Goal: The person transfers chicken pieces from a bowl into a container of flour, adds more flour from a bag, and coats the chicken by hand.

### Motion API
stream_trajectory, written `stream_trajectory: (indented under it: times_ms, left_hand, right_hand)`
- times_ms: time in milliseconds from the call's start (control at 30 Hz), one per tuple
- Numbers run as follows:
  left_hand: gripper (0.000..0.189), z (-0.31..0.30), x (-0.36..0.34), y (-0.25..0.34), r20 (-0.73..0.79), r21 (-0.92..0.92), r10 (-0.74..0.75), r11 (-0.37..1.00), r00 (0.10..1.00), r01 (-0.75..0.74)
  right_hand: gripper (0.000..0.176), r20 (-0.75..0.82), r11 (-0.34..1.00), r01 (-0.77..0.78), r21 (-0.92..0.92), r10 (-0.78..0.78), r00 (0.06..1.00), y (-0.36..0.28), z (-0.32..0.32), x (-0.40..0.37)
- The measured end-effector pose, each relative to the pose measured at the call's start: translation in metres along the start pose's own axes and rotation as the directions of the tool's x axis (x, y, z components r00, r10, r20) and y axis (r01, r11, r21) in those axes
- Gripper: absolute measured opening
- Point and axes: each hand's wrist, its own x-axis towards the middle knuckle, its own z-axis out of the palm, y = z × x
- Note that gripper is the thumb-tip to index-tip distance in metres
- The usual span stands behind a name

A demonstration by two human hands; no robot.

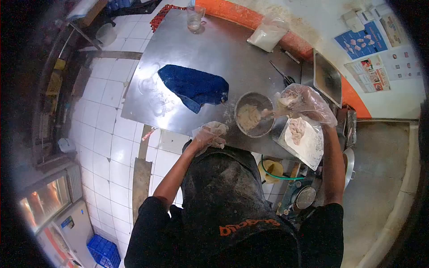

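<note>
My right grip [300,102], in a clear plastic glove, is closed on a pale piece [281,106] at the rim of the steel bowl [254,117] of floury mix. The white tray [308,145] of coated pieces lies just below that grip on the desk [214,49]. My gloved left grip [210,134] sits half-curled beside the bowl, below the blue cloth [194,87], and I cannot tell if it holds anything. Orange lettering on the apron [250,227] runs upside down and the wall posters [363,42] are too small to read.
</note>
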Motion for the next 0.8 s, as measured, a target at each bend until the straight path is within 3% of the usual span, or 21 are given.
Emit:
stream_trajectory:
  times_ms: [67, 100, 167, 200, 233, 267, 300, 367, 433, 533, 567, 600, 633, 700, 767, 800]
  left_hand:
    - [0.056, -0.001, 0.0, -0.002, 0.001, 0.007, 0.01, 1.0, 1.0, -0.01]
    - [0.057, 0.005, 0.0, -0.008, 0.0, -0.015, -0.018, 1.0, 1.0, 0.018]
    - [0.058, 0.029, -0.002, -0.028, -0.003, -0.037, -0.048, 0.998, 0.999, 0.048]
    - [0.057, 0.044, -0.004, -0.04, -0.011, -0.146, -0.051, 0.988, 0.999, 0.049]
    - [0.056, 0.039, -0.003, -0.035, -0.019, -0.253, -0.055, 0.966, 0.998, 0.048]
    - [0.056, 0.034, -0.003, -0.032, -0.001, -0.311, -0.093, 0.946, 0.996, 0.088]
    - [0.056, 0.029, -0.005, -0.028, 0.054, -0.426, -0.159, 0.889, 0.986, 0.167]
    - [0.057, 0.009, -0.004, -0.01, 0.201, -0.673, -0.292, 0.653, 0.935, 0.348]
    - [0.057, -0.001, -0.002, 0.001, 0.355, -0.829, -0.357, 0.308, 0.864, 0.467]
    - [0.058, 0.0, -0.002, 0.005, 0.565, -0.825, -0.34, -0.233, 0.752, 0.515]
    - [0.058, 0.017, -0.006, -0.01, 0.566, -0.825, -0.34, -0.237, 0.751, 0.514]
    - [0.059, 0.048, -0.013, -0.037, 0.276, -0.672, -0.238, 0.645, 0.931, 0.364]
    - [0.06, 0.067, -0.018, -0.052, 0.168, 0.025, 0.096, 0.994, 0.981, -0.102]
    - [0.058, 0.035, -0.014, -0.023, 0.117, 0.05, 0.071, 0.996, 0.991, -0.077]
    - [0.057, 0.033, -0.012, -0.022, 0.066, 0.076, 0.053, 0.995, 0.996, -0.058]
    - [0.054, 0.044, -0.013, -0.03, 0.056, 0.096, 0.037, 0.995, 0.998, -0.042]
  right_hand:
    - [0.034, 0.079, 0.936, -0.051, -0.348, 0.083, 0.993, -0.028, -0.003, 0.004]
    - [0.034, 0.081, 0.936, -0.05, -0.347, 0.083, 0.993, -0.038, -0.004, 0.002]
    - [0.035, 0.079, 0.959, -0.104, -0.265, 0.129, 0.988, -0.052, -0.002, -0.005]
    - [0.035, 0.081, 0.959, -0.103, -0.265, 0.128, 0.988, -0.055, 0.0, -0.007]
    - [0.037, 0.028, 0.985, -0.124, -0.123, 0.128, 0.991, -0.058, 0.002, -0.009]
    - [0.039, -0.025, 0.991, -0.135, 0.023, 0.135, 0.991, -0.06, 0.002, -0.01]
    - [0.039, -0.026, 0.991, -0.133, 0.023, 0.134, 0.991, -0.063, 0.001, -0.01]
    - [0.047, 0.037, 0.957, -0.253, -0.14, 0.26, 0.965, -0.068, -0.003, -0.007]
    - [0.049, 0.065, 0.955, -0.224, -0.194, 0.24, 0.968, -0.066, -0.01, -0.005]
    - [0.056, 0.077, 0.959, -0.201, -0.199, 0.219, 0.973, -0.06, -0.012, -0.003]
    - [0.061, 0.056, 0.967, -0.207, -0.151, 0.217, 0.974, -0.058, -0.012, -0.003]
    - [0.061, 0.06, 0.966, -0.21, -0.154, 0.221, 0.973, -0.064, -0.011, -0.004]
    - [0.063, 0.041, 0.944, -0.232, -0.234, 0.248, 0.968, -0.074, -0.009, -0.005]
    - [0.065, 0.021, 0.915, -0.253, -0.313, 0.274, 0.962, -0.064, -0.012, -0.005]
    - [0.063, 0.092, 0.997, -0.069, 0.035, 0.065, 0.994, -0.031, -0.022, -0.003]
    - [0.063, 0.089, 0.997, -0.07, 0.034, 0.067, 0.994, -0.032, -0.026, -0.004]
